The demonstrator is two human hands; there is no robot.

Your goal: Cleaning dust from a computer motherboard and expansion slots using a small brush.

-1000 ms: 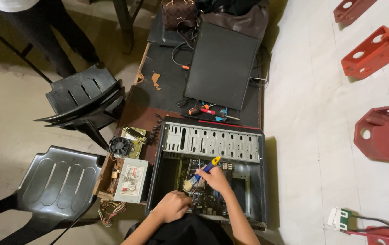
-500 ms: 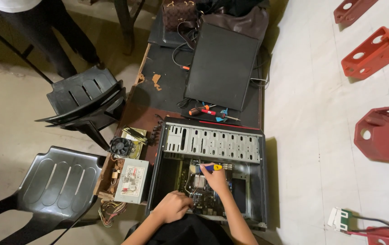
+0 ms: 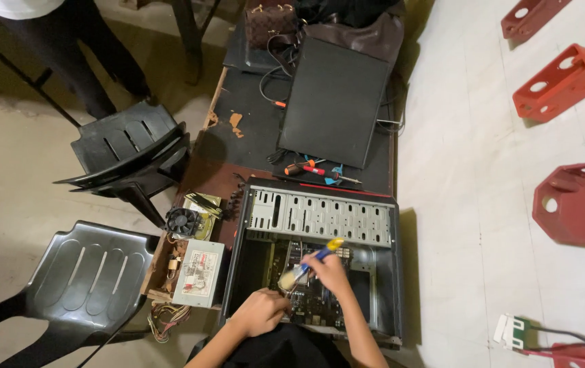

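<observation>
An open black computer case (image 3: 320,217) lies flat on the table, with its motherboard (image 3: 320,310) showing inside. My right hand (image 3: 333,272) holds a small brush (image 3: 309,262) with a blue and yellow handle. The brush's pale bristles touch the board near the case's middle. My left hand (image 3: 260,312) rests with curled fingers on the board's lower left, just below the bristles. I see nothing in it.
A grey power supply (image 3: 199,272) and a round fan (image 3: 182,221) lie left of the case. Screwdrivers (image 3: 313,170) and a black side panel (image 3: 333,102) lie beyond it. Two dark plastic chairs (image 3: 88,279) stand at left, red metal parts (image 3: 582,204) at right. Another person (image 3: 67,41) stands at the top left.
My right hand has shifted slightly with the brush over the board. My left hand has stayed where it was.
</observation>
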